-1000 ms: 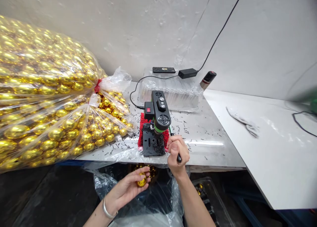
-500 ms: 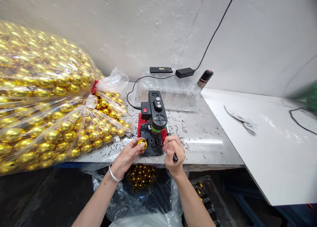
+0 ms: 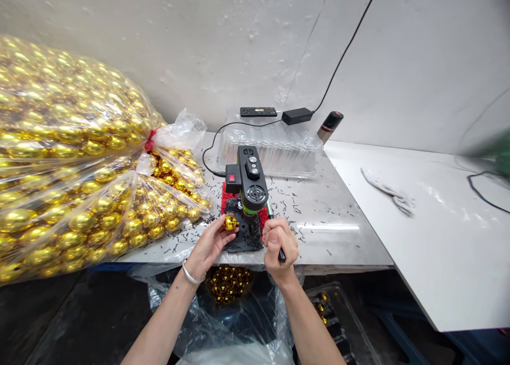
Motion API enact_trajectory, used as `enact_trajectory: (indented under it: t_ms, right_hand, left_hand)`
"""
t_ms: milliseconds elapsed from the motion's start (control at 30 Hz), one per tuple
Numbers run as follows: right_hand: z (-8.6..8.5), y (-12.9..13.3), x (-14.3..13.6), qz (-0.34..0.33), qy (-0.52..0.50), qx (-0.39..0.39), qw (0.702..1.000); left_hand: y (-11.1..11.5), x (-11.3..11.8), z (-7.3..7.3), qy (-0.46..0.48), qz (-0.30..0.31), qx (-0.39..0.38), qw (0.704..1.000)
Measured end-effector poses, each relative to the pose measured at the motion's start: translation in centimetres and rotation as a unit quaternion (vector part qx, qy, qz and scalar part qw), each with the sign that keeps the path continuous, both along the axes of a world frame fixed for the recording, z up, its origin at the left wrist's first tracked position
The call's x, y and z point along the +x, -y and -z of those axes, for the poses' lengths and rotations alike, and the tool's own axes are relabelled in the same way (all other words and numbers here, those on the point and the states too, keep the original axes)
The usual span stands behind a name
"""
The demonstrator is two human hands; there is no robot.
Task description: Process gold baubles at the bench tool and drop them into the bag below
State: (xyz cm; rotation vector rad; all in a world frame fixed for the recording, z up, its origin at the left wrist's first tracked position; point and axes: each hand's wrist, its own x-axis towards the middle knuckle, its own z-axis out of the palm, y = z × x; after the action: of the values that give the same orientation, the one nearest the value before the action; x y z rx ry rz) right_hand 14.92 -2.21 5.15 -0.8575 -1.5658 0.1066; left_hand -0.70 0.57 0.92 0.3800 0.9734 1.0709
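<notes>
My left hand [image 3: 210, 243] grips a shiny gold ball [image 3: 230, 222] between thumb and fingers, just over the left side of a black base plate [image 3: 247, 243]. Above that plate reaches the head of a small black bench machine [image 3: 254, 180] with round vents, buttons and a red switch. My right hand [image 3: 280, 248] is wrapped round the black grip of a lever [image 3: 282, 256] on the machine's right side. A red mat [image 3: 263, 214] with black shavings on it shows beneath the machine.
Big clear bags of gold balls [image 3: 79, 184] fill the left. Behind the machine stands a clear plastic box [image 3: 274, 150], with a black adapter [image 3: 297, 116] and a dark spray can [image 3: 330, 126]. Below the table edge, gold balls [image 3: 231, 285] lie in a plastic-lined container. Shavings litter the metal tabletop [image 3: 326, 237].
My left hand has moved slightly up and turned, showing more of the gold ball and its dark end, with the fingers more spread below it. My right hand stays on the lever.
</notes>
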Motion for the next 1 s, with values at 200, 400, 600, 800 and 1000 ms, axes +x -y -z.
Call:
enact_trajectory:
  t_ms: [200, 400, 600, 800, 1000]
  right_hand:
    - [0.2, 0.0, 0.0, 0.003, -0.001, -0.002, 1.0]
    - [0.3, 0.0, 0.0, -0.001, 0.004, 0.001, 1.0]
    - [0.4, 0.0, 0.1, -0.003, 0.008, 0.012, 1.0]
    - [0.6, 0.0, 0.1, -0.003, 0.013, 0.011, 1.0]
    - [0.7, 0.0, 0.2, -0.005, 0.007, 0.009, 1.0]
  left_hand:
    - [0.0, 0.4, 0.4, -0.058, 0.004, 0.051, 0.997]
    - [-0.5, 1.1, 1.8, -0.246, 0.03, 0.153, 0.957]
    - [-0.2, 1.7, 2.9, -0.476, 0.064, 0.333, 0.812]
    - [-0.5, 1.8, 3.6, -0.562, 0.088, 0.414, 0.711]
    - [-1.3, 1.8, 3.9, -0.596, 0.101, 0.432, 0.669]
